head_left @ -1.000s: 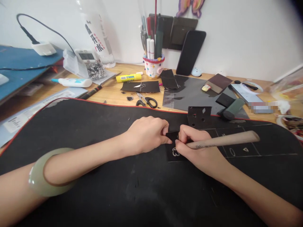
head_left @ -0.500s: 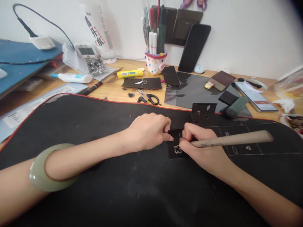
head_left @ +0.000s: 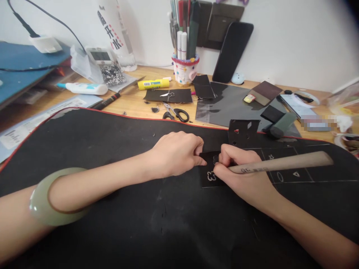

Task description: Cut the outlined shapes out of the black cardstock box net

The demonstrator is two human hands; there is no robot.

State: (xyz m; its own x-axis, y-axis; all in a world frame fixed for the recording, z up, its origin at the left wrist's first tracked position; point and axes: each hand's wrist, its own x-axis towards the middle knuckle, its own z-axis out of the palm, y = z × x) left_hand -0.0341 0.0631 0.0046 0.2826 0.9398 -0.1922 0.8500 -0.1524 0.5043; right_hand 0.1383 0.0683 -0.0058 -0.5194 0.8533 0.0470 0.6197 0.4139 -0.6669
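Observation:
My left hand (head_left: 178, 155), its fingers curled and thumb tip on the card, holds down the left side of a small black card (head_left: 206, 175). White outlined shapes show on this card, one like a cloud or flower near its lower left. My right hand (head_left: 245, 172) is closed in a pen grip round a tool with a long grey-beige handle (head_left: 291, 162), which bears dark lettering. The tool's tip is hidden behind my fingers at the card. To the right, a black strip (head_left: 303, 164) is marked with white lines, a star, an oval and a triangle.
A black card with cut-outs (head_left: 243, 130) stands behind my right hand. Scissors (head_left: 176, 113), a glue stick (head_left: 153, 84), a pen cup (head_left: 185, 69) and a leaning phone (head_left: 233, 52) are at the back. The black mat (head_left: 117, 235) lies under my arms.
The view has shifted slightly. My right hand and its tool have moved a little on the card, and a second dark outlined shape now shows beside my fingers. My left hand stays put.

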